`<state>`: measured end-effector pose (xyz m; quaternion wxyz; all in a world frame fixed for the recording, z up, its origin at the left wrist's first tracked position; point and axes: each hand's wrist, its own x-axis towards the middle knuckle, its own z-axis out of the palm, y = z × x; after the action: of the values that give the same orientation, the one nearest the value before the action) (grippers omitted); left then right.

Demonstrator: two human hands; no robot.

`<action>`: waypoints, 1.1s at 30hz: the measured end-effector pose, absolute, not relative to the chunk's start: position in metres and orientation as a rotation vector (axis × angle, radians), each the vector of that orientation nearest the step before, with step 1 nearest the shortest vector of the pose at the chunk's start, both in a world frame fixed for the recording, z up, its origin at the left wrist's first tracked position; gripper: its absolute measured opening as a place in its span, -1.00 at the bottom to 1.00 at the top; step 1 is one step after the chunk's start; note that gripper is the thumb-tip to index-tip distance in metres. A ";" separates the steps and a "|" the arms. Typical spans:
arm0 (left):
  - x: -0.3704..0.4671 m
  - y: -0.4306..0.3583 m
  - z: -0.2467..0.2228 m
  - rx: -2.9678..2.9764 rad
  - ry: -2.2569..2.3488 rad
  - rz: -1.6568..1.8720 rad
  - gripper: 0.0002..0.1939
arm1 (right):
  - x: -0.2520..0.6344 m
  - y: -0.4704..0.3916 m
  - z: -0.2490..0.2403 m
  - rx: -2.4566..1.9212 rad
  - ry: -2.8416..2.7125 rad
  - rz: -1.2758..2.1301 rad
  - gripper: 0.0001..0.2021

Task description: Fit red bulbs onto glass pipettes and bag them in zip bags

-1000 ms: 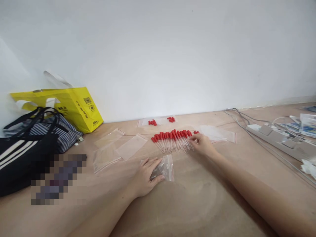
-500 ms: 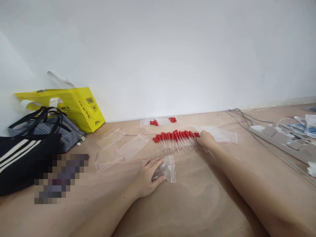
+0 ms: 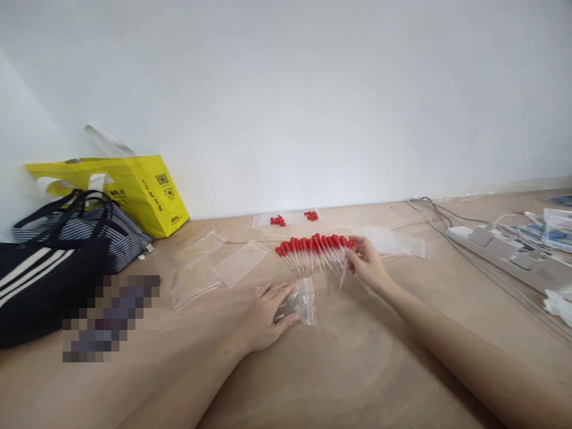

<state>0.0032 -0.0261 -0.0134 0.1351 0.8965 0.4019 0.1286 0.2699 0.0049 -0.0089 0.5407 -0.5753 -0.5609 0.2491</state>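
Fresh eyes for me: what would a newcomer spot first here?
Probably the bright yellow bag with white handles, at left by the white wall. Then the row of slim clear tubes with red tops, at centre, the right hand at its right end. The left hand rests on a clear plastic bag.

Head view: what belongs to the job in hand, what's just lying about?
Likely part of the job:
red-topped clear tubes, right hand pinching one
small zip bag, under the left hand
flat zip bags
back zip bag with red pieces

Apparently lying about:
yellow bag
black bag with white stripes
power strip
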 end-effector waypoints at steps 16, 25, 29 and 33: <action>0.008 -0.029 -0.015 2.621 1.188 0.414 -0.43 | 0.218 -0.035 -0.034 -1.009 -1.119 1.126 -0.61; 0.015 -0.031 -0.011 2.589 1.163 0.404 -0.45 | 0.220 -0.035 -0.027 -1.030 -1.817 1.186 -0.88; 0.008 -0.033 0.001 2.556 1.144 0.381 -0.36 | 0.223 -0.031 -0.025 -1.064 -1.920 1.034 -0.95; -0.013 -0.034 0.009 2.501 1.142 0.203 -0.33 | 0.229 -0.026 -0.028 -1.045 -1.882 1.072 -0.95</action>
<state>-0.0130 -0.0341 0.0088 0.1913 0.8905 0.4065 0.0724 0.2287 -0.0258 -0.0281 0.3601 -0.4054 -0.7300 0.4160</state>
